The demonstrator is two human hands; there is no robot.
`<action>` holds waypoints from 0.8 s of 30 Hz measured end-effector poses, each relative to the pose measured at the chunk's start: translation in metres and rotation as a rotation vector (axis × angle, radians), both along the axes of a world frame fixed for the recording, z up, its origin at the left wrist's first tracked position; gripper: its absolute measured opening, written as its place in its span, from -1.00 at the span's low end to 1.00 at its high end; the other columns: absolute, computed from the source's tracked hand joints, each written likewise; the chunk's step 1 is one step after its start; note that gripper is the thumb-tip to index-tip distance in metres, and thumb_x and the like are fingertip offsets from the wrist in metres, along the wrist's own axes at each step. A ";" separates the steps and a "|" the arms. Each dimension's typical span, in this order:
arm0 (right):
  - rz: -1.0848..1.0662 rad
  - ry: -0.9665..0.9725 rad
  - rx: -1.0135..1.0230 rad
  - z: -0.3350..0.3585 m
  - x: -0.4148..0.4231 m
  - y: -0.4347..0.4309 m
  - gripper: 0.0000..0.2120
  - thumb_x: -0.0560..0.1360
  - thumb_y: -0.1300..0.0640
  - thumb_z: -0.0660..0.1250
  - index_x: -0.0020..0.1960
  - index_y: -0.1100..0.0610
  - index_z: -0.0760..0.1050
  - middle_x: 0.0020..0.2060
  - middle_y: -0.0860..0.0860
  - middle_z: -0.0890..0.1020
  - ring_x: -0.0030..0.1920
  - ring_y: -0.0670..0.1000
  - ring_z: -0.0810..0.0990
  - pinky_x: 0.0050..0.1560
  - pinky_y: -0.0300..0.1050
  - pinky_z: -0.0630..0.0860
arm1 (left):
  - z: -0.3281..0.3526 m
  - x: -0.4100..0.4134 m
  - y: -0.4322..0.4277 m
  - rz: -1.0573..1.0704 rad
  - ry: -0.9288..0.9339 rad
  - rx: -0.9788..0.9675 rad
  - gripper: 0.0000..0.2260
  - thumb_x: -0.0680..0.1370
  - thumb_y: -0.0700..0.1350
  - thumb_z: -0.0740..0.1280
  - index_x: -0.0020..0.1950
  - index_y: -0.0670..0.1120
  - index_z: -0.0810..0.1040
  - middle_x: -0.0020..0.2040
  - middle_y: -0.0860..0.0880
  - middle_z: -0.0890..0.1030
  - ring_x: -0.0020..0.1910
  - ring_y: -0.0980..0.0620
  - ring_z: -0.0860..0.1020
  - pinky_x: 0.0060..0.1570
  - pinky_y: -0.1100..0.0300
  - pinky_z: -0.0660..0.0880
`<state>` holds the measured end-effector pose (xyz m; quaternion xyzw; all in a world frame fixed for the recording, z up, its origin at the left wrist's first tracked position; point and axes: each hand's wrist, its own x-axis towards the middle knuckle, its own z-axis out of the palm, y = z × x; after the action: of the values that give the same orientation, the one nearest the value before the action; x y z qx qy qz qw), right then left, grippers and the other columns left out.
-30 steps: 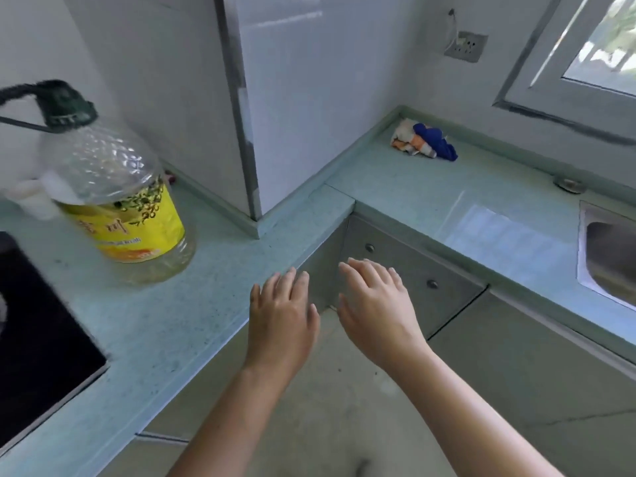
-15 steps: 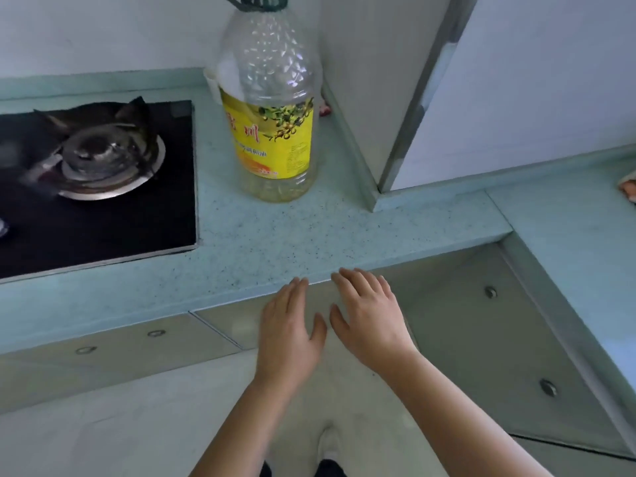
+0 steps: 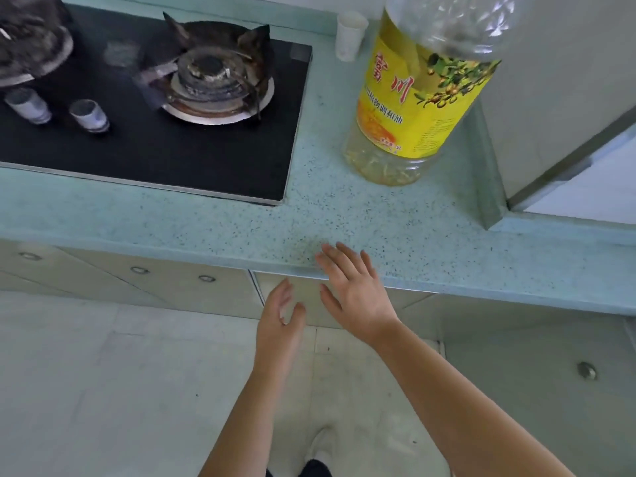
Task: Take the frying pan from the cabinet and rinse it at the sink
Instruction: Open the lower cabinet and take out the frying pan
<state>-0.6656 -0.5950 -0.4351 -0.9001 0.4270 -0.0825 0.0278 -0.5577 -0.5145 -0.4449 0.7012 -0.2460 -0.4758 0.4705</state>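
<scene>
Now swung left to the stove (image 3: 172,149), left hand (image 3: 278,325) and right hand (image 3: 358,297) reach, empty and loose, toward the cabinet (image 3: 179,290).

Speckled teal countertop (image 3: 344,215), yellow-labelled bottle (image 3: 413,108)

The bench (image 3: 344,218) is blue-green with tiny dark dots. A black stove (image 3: 172,149) sits in it. Beside the stove stand a big oil bottle (image 3: 420,98) — yellow label — and a small white cup (image 3: 349,36) behind it.
</scene>
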 end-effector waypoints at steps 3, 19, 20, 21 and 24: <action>0.087 -0.033 -0.067 -0.018 0.008 -0.017 -0.61 0.42 0.06 0.14 0.20 0.11 0.48 0.17 0.03 0.62 0.22 0.10 0.55 0.16 0.13 0.51 | -0.012 0.001 -0.006 0.142 0.285 -0.008 -0.63 0.57 -0.28 0.20 0.38 -0.10 0.35 0.12 0.03 0.55 0.23 0.02 0.47 0.33 0.08 0.32; 0.132 -0.205 -0.309 -0.051 0.010 -0.033 -0.67 0.50 0.04 0.21 0.27 0.01 0.36 0.22 -0.02 0.59 0.28 0.00 0.39 0.22 -0.03 0.34 | -0.033 -0.025 -0.042 0.409 1.053 -0.242 -0.71 0.59 -0.31 0.11 0.22 0.01 0.30 -0.23 0.00 0.67 -0.24 0.11 0.64 -0.22 0.22 0.57; 0.131 -0.199 -0.310 -0.052 0.010 -0.033 -0.66 0.51 0.04 0.20 0.27 0.01 0.36 0.22 -0.02 0.59 0.29 0.00 0.38 0.22 -0.03 0.34 | -0.033 -0.026 -0.042 0.421 1.065 -0.257 -0.71 0.59 -0.31 0.10 0.23 0.00 0.30 -0.26 0.00 0.67 -0.29 0.12 0.63 -0.31 0.26 0.57; 0.129 -0.194 -0.312 -0.052 0.009 -0.033 -0.66 0.51 0.04 0.20 0.27 0.01 0.36 0.23 -0.02 0.59 0.29 0.00 0.38 0.23 -0.03 0.33 | -0.033 -0.028 -0.043 0.436 1.078 -0.270 -0.71 0.59 -0.31 0.10 0.24 0.00 0.29 -0.28 0.00 0.66 -0.33 0.13 0.63 -0.36 0.28 0.57; 0.133 -0.182 -0.302 -0.053 0.008 -0.034 -0.65 0.51 0.05 0.19 0.29 0.01 0.34 0.24 -0.02 0.58 0.30 0.00 0.37 0.24 -0.02 0.32 | -0.033 -0.029 -0.044 0.454 1.101 -0.298 -0.70 0.59 -0.30 0.11 0.26 0.00 0.30 -0.31 0.01 0.64 -0.38 0.12 0.60 -0.39 0.27 0.56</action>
<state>-0.6573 -0.6289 -0.4881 -0.9091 0.3447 -0.2250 -0.0638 -0.5871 -0.5582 -0.4778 0.3138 0.1246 -0.6167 0.7111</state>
